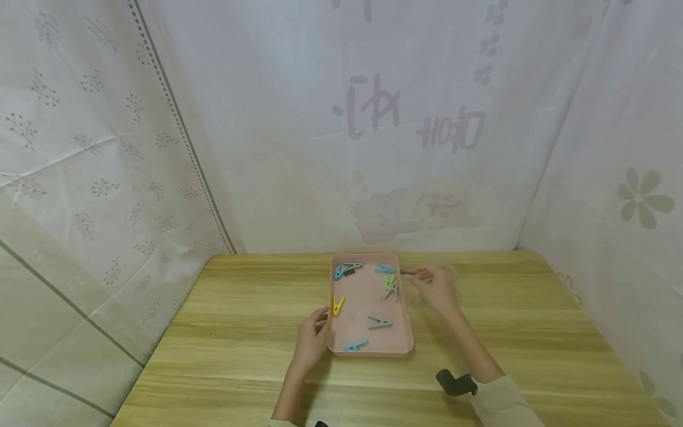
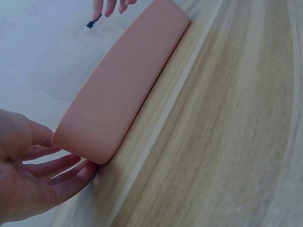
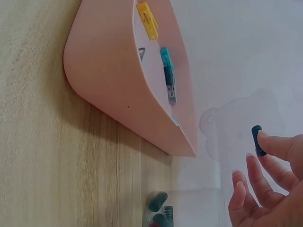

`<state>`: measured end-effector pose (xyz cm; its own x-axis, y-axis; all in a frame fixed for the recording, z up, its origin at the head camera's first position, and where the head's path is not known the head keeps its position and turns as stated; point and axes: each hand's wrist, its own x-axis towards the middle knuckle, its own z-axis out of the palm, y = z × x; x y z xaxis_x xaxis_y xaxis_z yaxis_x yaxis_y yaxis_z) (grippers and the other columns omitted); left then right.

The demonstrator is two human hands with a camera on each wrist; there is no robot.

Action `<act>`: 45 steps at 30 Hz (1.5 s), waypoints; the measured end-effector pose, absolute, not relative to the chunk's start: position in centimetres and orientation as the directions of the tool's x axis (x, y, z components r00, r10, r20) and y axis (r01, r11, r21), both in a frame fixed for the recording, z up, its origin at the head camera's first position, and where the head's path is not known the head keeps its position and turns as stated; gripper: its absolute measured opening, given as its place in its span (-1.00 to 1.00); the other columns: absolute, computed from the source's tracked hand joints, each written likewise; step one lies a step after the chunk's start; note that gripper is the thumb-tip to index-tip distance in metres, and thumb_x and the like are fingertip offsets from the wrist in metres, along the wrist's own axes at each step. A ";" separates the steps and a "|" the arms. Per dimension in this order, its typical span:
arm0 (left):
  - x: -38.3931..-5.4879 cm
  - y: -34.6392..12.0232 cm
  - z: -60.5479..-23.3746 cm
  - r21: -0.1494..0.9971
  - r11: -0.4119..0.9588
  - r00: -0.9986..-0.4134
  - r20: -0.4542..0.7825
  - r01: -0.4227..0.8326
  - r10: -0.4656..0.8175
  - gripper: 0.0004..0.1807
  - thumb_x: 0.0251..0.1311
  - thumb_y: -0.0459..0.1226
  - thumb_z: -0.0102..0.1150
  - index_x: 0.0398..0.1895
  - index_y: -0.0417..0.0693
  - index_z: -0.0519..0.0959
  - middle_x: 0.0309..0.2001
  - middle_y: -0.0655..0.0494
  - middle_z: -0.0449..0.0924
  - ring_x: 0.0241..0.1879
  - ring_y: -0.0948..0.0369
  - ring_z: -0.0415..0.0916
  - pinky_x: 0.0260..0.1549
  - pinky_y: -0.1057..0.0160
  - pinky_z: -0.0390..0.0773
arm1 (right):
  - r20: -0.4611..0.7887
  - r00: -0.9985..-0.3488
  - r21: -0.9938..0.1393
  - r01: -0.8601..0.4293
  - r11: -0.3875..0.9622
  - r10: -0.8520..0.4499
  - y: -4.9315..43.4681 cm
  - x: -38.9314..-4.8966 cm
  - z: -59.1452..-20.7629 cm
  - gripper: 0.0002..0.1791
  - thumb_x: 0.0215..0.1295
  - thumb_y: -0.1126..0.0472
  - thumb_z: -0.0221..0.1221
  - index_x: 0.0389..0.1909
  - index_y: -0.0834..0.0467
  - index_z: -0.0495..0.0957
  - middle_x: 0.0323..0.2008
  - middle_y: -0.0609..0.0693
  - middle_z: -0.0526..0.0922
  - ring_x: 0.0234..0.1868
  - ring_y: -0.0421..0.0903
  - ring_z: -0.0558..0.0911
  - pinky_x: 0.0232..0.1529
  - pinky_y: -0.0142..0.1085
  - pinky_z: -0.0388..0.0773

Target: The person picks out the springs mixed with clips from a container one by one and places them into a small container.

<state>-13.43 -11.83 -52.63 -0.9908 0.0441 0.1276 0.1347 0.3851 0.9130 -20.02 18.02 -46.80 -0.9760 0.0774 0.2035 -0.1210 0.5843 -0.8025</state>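
A shallow pink tray [image 1: 358, 326] lies on the table and holds several clothespins, among them a yellow clothespin [image 1: 338, 306], a grey clothespin [image 1: 380, 322] and a light blue clothespin [image 1: 356, 346]. My left hand [image 2: 40, 175] grips the tray's wall at a corner, the thumb up by the rim and the fingers lower down. Beyond the tray's far right side, my right hand [image 3: 270, 179] pinches a small dark green ribbed cylinder [image 3: 258, 140] between thumb and finger. Its other fingers are loosely bent. The cylinder's exact kind is unclear.
A clear container [image 3: 150, 215] with several dark ribbed pieces stands on the wooden table [image 1: 240, 332] beside the tray, partly out of the right wrist view. Behind the table hangs a pale printed curtain [image 1: 299, 178].
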 end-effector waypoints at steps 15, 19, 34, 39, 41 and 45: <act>-13.5 -11.8 -52.7 0.911 0.391 -0.991 0.127 0.131 0.034 -0.62 0.42 -0.44 0.04 0.26 -0.30 0.49 0.04 -0.32 0.58 -0.04 -0.20 0.63 -0.11 -0.07 0.69 | 0.235 -0.967 -0.800 -0.134 0.585 0.099 19.2 -18.6 -45.8 -0.74 0.36 0.15 0.28 -0.10 0.27 0.65 -0.04 0.24 0.62 -0.06 0.18 0.64 -0.12 -0.09 0.63; -13.5 -11.7 -52.7 0.911 0.391 -0.991 0.128 0.130 0.032 -0.62 0.41 -0.44 0.05 0.26 -0.30 0.49 0.04 -0.32 0.58 -0.04 -0.20 0.63 -0.11 -0.07 0.69 | 0.261 -0.961 -0.795 -0.157 0.586 0.097 19.7 -18.4 -45.9 -0.75 0.36 0.19 0.28 -0.09 0.29 0.65 -0.06 0.25 0.65 -0.07 0.18 0.65 -0.08 -0.04 0.62; -13.4 -11.7 -52.6 0.916 0.391 -0.996 0.091 0.091 0.018 -0.62 0.45 -0.39 0.03 0.28 -0.26 0.48 0.07 -0.27 0.57 -0.01 -0.15 0.62 -0.08 -0.04 0.68 | 0.156 -0.979 -0.821 -0.054 0.568 0.132 21.3 -17.8 -45.5 -0.64 0.38 0.07 0.27 0.02 0.25 0.63 -0.03 0.33 0.67 -0.03 0.24 0.66 -0.17 -0.11 0.67; -13.4 -11.8 -52.6 0.915 0.390 -0.994 0.103 0.104 0.024 -0.62 0.45 -0.39 0.02 0.29 -0.29 0.47 0.07 -0.30 0.57 -0.01 -0.18 0.62 -0.06 -0.07 0.67 | 0.161 -0.977 -0.824 -0.057 0.564 0.137 21.9 -17.7 -45.5 -0.63 0.39 0.06 0.26 0.00 0.27 0.62 -0.04 0.36 0.65 -0.10 0.23 0.68 -0.26 -0.20 0.68; -13.4 -11.8 -52.6 0.917 0.385 -0.994 0.104 0.106 0.026 -0.61 0.46 -0.39 0.01 0.29 -0.29 0.46 0.08 -0.30 0.57 0.00 -0.19 0.62 -0.05 -0.07 0.67 | 0.168 -0.976 -0.818 -0.058 0.572 0.142 22.2 -17.8 -45.6 -0.63 0.38 0.05 0.26 0.00 0.27 0.63 -0.05 0.37 0.66 -0.13 0.22 0.69 -0.29 -0.22 0.68; -13.3 -11.8 -52.7 0.920 0.378 -0.995 0.099 0.104 0.033 -0.62 0.47 -0.38 0.01 0.30 -0.28 0.46 0.09 -0.30 0.56 0.01 -0.19 0.61 -0.05 -0.08 0.66 | 0.161 -0.974 -0.809 -0.038 0.587 0.159 22.7 -18.0 -45.9 -0.61 0.38 0.02 0.26 0.01 0.26 0.63 -0.05 0.36 0.67 -0.12 0.23 0.69 -0.31 -0.22 0.67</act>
<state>-13.33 -11.81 -52.66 -0.9945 0.0334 0.0988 0.1041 0.3778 0.9200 -17.98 22.66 -45.87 -0.9741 0.1589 0.1610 -0.0380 0.5868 -0.8089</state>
